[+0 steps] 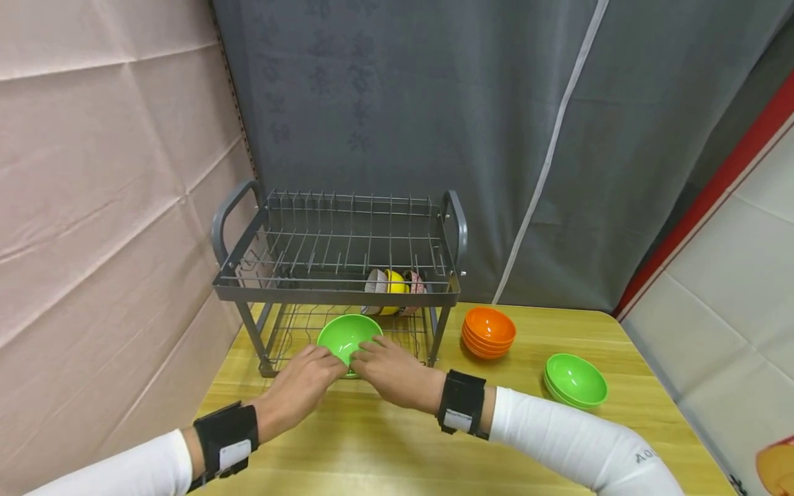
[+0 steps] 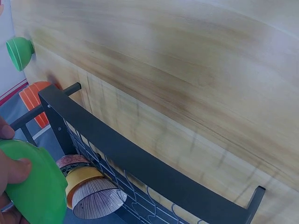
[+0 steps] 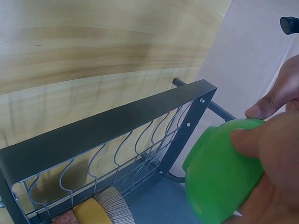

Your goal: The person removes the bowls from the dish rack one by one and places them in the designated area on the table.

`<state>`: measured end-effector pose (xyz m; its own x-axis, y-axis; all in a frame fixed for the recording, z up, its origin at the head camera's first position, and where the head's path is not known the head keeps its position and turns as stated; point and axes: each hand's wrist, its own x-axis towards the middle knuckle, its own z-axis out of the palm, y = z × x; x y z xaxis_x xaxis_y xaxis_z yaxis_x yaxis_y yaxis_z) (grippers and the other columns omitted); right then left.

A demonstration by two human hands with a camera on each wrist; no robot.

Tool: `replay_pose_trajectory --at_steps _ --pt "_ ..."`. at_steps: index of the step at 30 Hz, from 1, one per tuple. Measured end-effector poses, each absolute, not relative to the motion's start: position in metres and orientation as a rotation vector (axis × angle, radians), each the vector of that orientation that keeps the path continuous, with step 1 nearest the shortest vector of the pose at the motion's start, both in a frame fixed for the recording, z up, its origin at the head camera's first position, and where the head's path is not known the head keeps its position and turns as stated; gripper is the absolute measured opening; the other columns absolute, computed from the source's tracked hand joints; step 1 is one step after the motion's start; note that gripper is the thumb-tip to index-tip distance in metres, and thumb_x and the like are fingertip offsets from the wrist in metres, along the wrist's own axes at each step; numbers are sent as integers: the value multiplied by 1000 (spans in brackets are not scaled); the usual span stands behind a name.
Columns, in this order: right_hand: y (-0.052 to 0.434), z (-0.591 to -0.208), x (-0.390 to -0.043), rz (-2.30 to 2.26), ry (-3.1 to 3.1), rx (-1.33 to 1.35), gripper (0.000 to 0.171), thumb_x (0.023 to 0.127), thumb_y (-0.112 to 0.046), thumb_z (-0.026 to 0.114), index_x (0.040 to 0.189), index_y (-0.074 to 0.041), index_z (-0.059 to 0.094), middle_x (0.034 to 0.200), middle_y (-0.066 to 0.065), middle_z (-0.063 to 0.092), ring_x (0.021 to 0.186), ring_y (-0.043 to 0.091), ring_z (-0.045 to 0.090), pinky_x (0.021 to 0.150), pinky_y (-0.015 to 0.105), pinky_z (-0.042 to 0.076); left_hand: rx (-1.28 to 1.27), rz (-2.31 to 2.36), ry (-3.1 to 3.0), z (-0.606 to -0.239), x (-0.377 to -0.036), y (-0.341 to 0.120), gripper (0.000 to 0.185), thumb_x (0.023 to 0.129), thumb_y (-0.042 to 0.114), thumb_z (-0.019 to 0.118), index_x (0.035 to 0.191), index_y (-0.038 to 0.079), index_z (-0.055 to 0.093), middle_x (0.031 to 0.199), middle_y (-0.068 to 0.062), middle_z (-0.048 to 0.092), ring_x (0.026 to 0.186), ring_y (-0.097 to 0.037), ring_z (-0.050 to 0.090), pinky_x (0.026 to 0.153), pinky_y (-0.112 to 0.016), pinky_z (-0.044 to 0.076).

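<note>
Your left hand (image 1: pixel 302 381) and right hand (image 1: pixel 387 372) both grip 1 green bowl (image 1: pixel 347 337), tilted at the dish rack's (image 1: pixel 338 289) lower tier. Behind it, at 1 o'clock, 3 small bowls (image 1: pixel 393 284) already stand; orange bowls (image 1: pixel 489 333) and green bowls (image 1: pixel 575 381) remain on the table (image 1: pixel 384 448).

The green bowl (image 1: pixel 344 335) is looking like smooth plastic, slightly glossy, with soft light reflecting inside; the orange bowls (image 1: pixel 489 332) and the other green bowls (image 1: pixel 575 379) are showing the same shiny plastic finish; the rack (image 1: pixel 338 289) is appearing as metal, coated in matt dark grey, its wires thin and smooth; the table (image 1: pixel 397 441) is showing light wood grain under a smooth, faintly shiny surface; the small bowls (image 2: pixel 91 191) in the rack are looking ceramic, one with fine stripes outside; the curtain (image 1: pixel 496 103) is hanging as matt grey cloth; the sleeves (image 1: pixel 577 441) are being white, soft fabric.
</note>
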<state>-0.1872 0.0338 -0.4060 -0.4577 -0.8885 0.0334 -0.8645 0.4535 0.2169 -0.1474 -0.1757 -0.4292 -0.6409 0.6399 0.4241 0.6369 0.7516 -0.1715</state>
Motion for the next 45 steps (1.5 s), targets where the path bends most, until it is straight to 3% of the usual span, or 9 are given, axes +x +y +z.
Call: replay_pose_trajectory --at_steps 5,9,17,23,29,38,45 --pt "33 -406 -188 -264 -2566 1574 21 93 -9 71 110 -21 72 105 -9 75 98 8 70 106 37 52 -969 -3 -2487 -432 -148 -176 38 68 -6 83 98 17 76 98 5 79 91 -12 67 89 -31 55" --pt "33 -408 -189 -272 -2570 1577 18 92 -10 72 106 -22 72 97 -11 74 88 4 68 96 30 53 -966 12 -2476 -436 -147 -175 36 70 -3 84 99 17 76 98 4 78 92 -12 67 89 -31 55" --pt "34 -410 -190 -297 -2553 1567 16 93 -11 70 105 -22 72 96 -11 74 88 5 68 93 29 54 -964 27 -2430 -438 -148 -174 38 69 2 87 101 17 74 99 4 78 93 -12 68 90 -32 56" --pt "36 -411 -191 -285 -2559 1556 15 93 -12 71 103 -23 72 96 -11 75 88 5 69 90 27 54 -971 -63 -2425 -439 -147 -174 31 78 25 86 106 16 74 102 3 78 97 -15 69 92 -34 56" --pt "39 -410 -191 -315 -2556 1543 15 92 -13 73 103 -23 71 96 -10 76 90 5 70 90 28 54 -955 -72 -2475 -438 -146 -174 47 84 41 79 119 11 72 117 -5 76 113 -24 67 103 -43 53" --pt "43 -411 -193 -271 -2594 1541 13 92 -13 71 101 -22 72 92 -9 76 86 5 70 93 30 54 -887 -81 -2589 -435 -147 -179 73 91 58 65 149 17 51 154 -12 51 145 -35 45 118 -53 40" --pt "46 -416 -195 -283 -2581 1545 13 92 -12 71 100 -23 72 92 -10 75 83 6 68 89 29 54 -876 -114 -2649 -439 -150 -185 84 91 63 60 160 23 32 165 -11 34 152 -35 33 121 -56 34"
